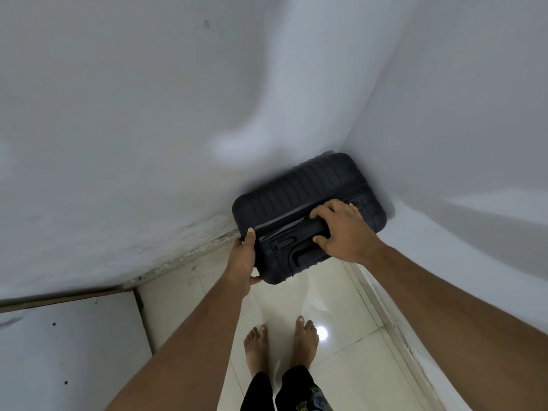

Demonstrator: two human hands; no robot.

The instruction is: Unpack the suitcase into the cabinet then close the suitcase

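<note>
We see the black ribbed suitcase (308,215) standing upright and zipped shut in the corner where two white walls (118,129) meet, its far side close against them and its lower end on the glossy tiled floor (335,307). Our right hand (344,229) lies across the top of the case, fingers curled over the far edge of the carry handle (293,229) and thumb hooked on the near side, so it is grasping that handle. Our left hand (241,259) clasps the near left corner of the shell, thumb laid along the top edge and fingers wrapped under the side. Just beside the left hand, a worn skirting strip (184,256) runs along the base of the wall. Below both hands, nearer to us, two bare feet (281,345) stand on the tiles, with dark trouser legs (278,390) at the ankles and a bright light reflection just right of the right foot. Well to the left of the left hand, a grey panel (65,351) meets the floor.
</note>
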